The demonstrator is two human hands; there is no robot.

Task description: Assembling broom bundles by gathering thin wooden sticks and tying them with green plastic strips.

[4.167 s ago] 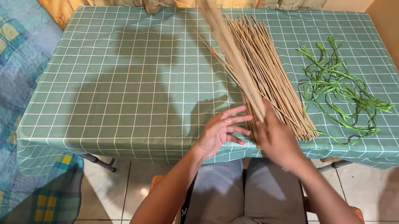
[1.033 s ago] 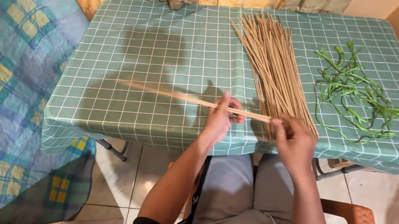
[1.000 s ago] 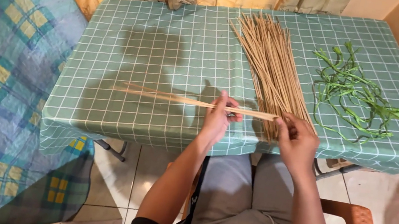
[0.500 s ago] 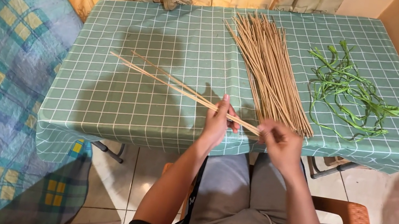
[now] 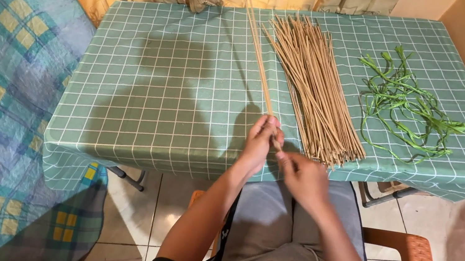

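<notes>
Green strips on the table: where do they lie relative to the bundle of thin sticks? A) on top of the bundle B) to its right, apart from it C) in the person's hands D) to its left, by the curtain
B: the green strips lie loose on the checked tablecloth to the right of the stick bundle, with bare cloth between them.
</notes>
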